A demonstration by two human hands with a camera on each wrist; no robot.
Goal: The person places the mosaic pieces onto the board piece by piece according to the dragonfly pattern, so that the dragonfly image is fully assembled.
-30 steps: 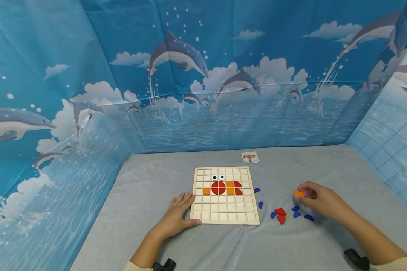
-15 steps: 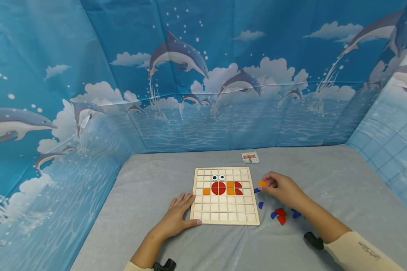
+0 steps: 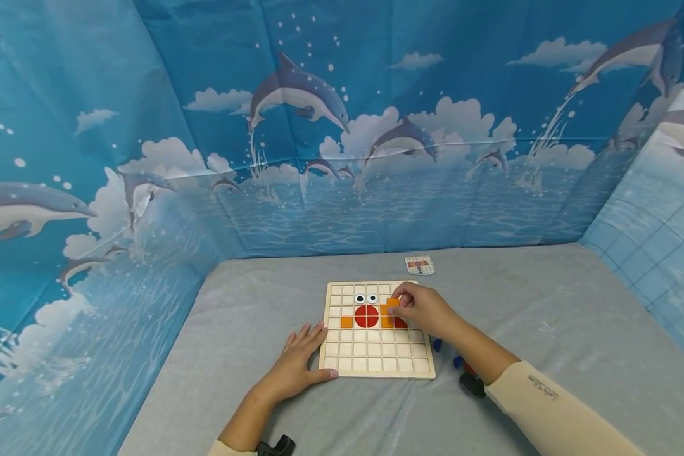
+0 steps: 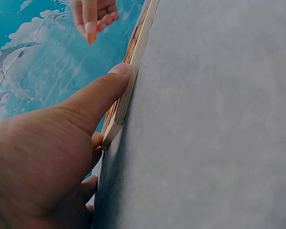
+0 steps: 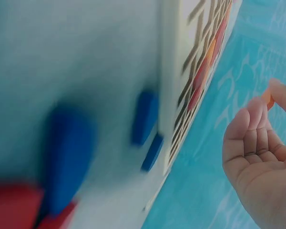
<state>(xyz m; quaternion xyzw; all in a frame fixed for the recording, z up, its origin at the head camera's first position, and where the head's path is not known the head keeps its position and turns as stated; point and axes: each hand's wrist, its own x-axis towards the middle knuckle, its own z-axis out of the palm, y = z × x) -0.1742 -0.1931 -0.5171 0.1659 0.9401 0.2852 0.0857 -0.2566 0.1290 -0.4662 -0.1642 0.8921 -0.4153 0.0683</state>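
Observation:
A square wooden grid board (image 3: 353,349) lies on the grey cloth. Two eye tiles (image 3: 367,298), a red circle made of quarter pieces (image 3: 367,316) and a few orange squares sit in its cells. My right hand (image 3: 427,310) pinches an orange square tile (image 3: 392,303) between thumb and fingertips, over the board's right part, overlapping the orange squares there. In the right wrist view the tile's orange edge (image 5: 267,97) shows at the fingertips. Spread and straight, my left hand (image 3: 293,366) steadies the board, fingers at its left edge, thumb (image 4: 97,95) against its near edge.
Blue half-round pieces (image 3: 437,345) and red pieces lie right of the board, partly hidden under the right forearm. A small pattern card (image 3: 420,265) lies beyond the board. A dolphin-print curtain (image 3: 342,209) stands behind the table.
My right hand has carried the orange square leftward from the loose pieces on the right to over the board. My left hand has stayed in place.

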